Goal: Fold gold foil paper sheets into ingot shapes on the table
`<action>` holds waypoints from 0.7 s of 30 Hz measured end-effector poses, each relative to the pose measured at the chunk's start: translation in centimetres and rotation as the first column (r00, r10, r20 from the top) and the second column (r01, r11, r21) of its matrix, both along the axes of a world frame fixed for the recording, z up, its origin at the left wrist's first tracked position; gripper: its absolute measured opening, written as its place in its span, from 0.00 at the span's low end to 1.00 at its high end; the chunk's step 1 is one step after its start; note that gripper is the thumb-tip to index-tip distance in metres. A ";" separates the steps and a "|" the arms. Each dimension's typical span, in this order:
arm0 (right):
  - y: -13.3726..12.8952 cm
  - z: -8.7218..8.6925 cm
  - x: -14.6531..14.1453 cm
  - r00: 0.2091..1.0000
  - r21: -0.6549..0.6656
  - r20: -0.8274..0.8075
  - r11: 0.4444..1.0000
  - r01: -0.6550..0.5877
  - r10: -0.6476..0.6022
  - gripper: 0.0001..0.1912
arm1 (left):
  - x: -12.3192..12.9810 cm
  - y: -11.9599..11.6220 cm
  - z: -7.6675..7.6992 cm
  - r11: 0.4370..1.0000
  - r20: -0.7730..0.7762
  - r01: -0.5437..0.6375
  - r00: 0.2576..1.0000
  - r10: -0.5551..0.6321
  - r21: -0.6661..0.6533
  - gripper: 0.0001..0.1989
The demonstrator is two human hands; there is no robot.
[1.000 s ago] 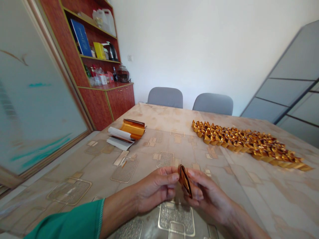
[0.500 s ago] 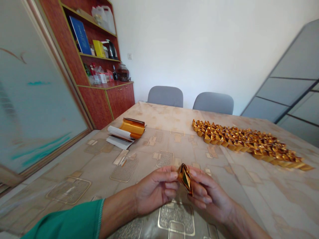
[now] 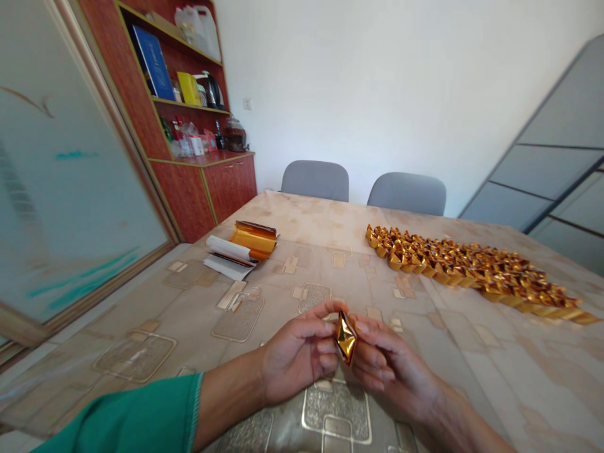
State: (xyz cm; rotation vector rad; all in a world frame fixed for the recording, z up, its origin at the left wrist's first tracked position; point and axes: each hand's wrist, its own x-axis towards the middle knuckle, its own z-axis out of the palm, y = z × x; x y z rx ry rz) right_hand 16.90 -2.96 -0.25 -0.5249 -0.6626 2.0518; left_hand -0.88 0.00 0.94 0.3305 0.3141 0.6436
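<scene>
Foil piece (image 3: 346, 338), gold and pointed, stood nearly upright in the lower middle of the head view, above the table (image 3: 302, 211) and between two hands. The left hand (image 3: 299, 352) pinched its left side lightly, thumb laid flat toward it and index finger arched to its top; the other fingers were half curled below. The right hand (image 3: 396, 358) gripped its right side, thumb near the upper edge, fingers bent beneath and partly behind it. Both hands were partly closed, palms facing inward. The left forearm, in a green sleeve (image 3: 132, 415), slanted up from the lower left; the right, bare, from the lower right. Folded pieces (image 3: 472, 270) lay at right, foil sheets (image 3: 255, 238) left of centre.
</scene>
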 end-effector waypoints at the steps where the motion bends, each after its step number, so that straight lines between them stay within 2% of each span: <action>1: 0.0 0.0 0.0 1.000 -0.002 0.005 1.000 0.011 -0.011 0.07 | 0.1 -0.1 0.1 0.999 -0.020 -0.016 1.000 0.016 0.034 0.12; 6: 0.1 0.2 -0.2 0.999 -0.005 0.045 1.000 0.024 -0.024 0.08 | 0.5 -0.6 0.4 0.962 -0.154 -0.078 0.981 0.122 0.263 0.16; 9: 0.1 0.3 -0.3 0.997 0.001 0.074 1.000 0.005 -0.005 0.09 | 0.6 -0.8 0.2 0.933 -0.255 -0.104 0.946 0.200 0.345 0.14; 21: 0.0 0.0 -0.4 0.993 -0.005 0.117 1.000 0.005 -0.005 0.09 | 0.6 -0.6 0.0 0.917 -0.361 -0.096 0.899 0.247 0.388 0.11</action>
